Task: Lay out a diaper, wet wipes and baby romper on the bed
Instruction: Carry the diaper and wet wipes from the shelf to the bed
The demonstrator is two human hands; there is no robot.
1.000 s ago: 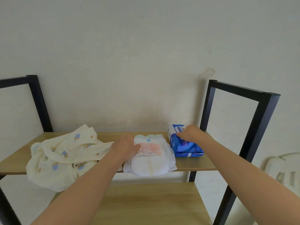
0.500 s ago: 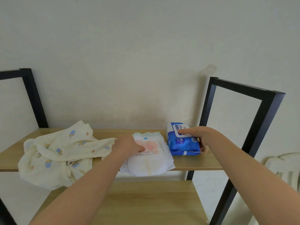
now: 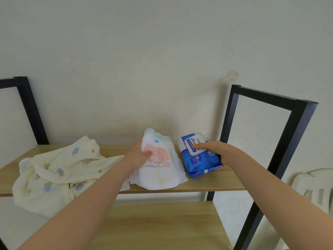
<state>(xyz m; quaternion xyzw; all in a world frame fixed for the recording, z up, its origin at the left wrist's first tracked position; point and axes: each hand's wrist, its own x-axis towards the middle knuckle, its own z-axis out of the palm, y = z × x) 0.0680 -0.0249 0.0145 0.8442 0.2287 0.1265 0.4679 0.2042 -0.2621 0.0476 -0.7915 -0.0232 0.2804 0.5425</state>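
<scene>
Standing against a pale wall, a black-framed shelf unit (image 3: pixel 295 127) carries everything on its upper wooden shelf (image 3: pixel 207 184), with a lower shelf (image 3: pixel 158 226) beneath. Cream baby romper (image 3: pixel 55 170) with blue print lies crumpled at the shelf's left end, part hanging over the front edge. White diaper (image 3: pixel 158 170) sits mid-shelf near the front edge, its back end tipped up; left hand (image 3: pixel 138 156) grasps it, thumb on the printed face, fingers behind. Blue wet wipes pack (image 3: pixel 198 159) sits just right of the diaper toward the right end, far end lifted; right hand (image 3: pixel 216 150) grips it, thumb on the white lid, fingers under the right side. White plastic chair (image 3: pixel 313 186) at far right.
</scene>
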